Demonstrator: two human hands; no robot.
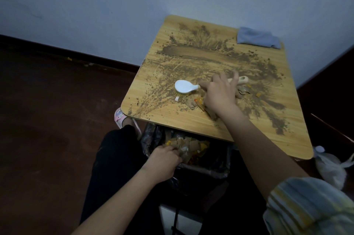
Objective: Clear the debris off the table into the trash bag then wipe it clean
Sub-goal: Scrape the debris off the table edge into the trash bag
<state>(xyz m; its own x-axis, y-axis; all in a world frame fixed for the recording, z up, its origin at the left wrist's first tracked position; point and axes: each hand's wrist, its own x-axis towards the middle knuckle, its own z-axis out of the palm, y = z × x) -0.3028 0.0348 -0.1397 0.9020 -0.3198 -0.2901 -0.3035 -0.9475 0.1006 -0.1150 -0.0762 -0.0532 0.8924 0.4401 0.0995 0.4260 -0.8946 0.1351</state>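
Note:
A small wooden table (168, 47) is smeared with brown dirt (191, 52) and carries cardboard and orange scraps (193, 103) near its front. My right hand (220, 96) grips the handle of a white-headed brush (184, 86), whose bristles rest on the tabletop beside the scraps. Below the table's front edge hangs a black trash bag (216, 160) holding several paper scraps. My left hand (164, 160) grips the bag's near rim.
A folded blue cloth (256, 38) lies on the table's far right corner. A white plastic bag (329, 165) sits on the floor at right. A pink slipper (120, 117) shows left of the table, above my dark trouser leg. The wall stands close behind the table.

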